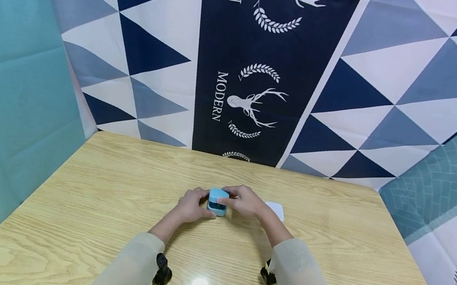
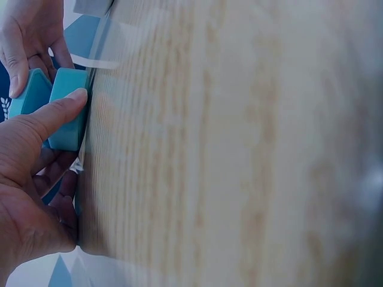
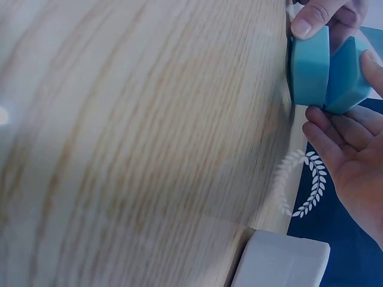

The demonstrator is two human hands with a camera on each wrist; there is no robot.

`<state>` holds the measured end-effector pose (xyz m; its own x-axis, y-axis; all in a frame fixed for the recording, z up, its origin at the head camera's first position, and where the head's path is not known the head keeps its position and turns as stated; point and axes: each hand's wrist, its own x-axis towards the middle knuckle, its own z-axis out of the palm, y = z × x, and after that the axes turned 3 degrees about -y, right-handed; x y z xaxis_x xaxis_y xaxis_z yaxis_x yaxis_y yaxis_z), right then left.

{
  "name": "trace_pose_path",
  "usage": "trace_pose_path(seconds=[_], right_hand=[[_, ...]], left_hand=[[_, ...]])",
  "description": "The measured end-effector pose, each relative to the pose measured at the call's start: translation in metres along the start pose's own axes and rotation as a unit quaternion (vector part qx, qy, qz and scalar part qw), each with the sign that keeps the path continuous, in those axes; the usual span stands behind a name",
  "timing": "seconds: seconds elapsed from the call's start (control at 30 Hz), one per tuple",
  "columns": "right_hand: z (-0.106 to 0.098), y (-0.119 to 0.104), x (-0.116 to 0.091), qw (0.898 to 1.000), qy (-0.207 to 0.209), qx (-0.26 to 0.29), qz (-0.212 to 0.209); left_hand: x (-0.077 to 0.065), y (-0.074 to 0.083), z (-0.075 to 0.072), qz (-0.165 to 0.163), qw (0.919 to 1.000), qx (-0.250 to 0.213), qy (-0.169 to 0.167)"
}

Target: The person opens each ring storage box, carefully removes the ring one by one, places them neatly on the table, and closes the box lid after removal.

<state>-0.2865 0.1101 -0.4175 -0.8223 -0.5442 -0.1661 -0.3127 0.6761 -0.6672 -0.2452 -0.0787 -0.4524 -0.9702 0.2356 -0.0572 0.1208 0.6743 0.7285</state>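
A small light-blue hinged case [image 1: 216,210] sits on the table with its lid raised partway, leaving a dark gap at the front. My left hand [image 1: 192,205] holds the lower half, thumb along the front and fingers at the back and side. From the other side, my right hand [image 1: 245,202] pinches the lid [image 3: 353,81] between thumb and fingers. Seen from the left wrist, the base [image 2: 72,131] lies under my left thumb, and the lid tilts away from it in a wedge. The inside of the case is hidden.
Just right of my right hand, a white rounded block [image 1: 275,210] lies on the wooden table [image 1: 112,223]; the right wrist view shows this white block [image 3: 281,263] closer up. A patterned cloth [image 1: 248,67] hangs behind the table's far edge. Black wrist cameras hang below both sleeves.
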Motion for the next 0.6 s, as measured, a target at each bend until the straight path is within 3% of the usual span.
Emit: trace_pose_path(seconds=[0.6], right_hand=[[-0.0009, 0.0025, 0.0017, 1.0, -0.005, 0.004, -0.002]], left_hand=[[-0.0001, 0.0013, 0.0007, -0.002, 1.0, -0.004, 0.001]])
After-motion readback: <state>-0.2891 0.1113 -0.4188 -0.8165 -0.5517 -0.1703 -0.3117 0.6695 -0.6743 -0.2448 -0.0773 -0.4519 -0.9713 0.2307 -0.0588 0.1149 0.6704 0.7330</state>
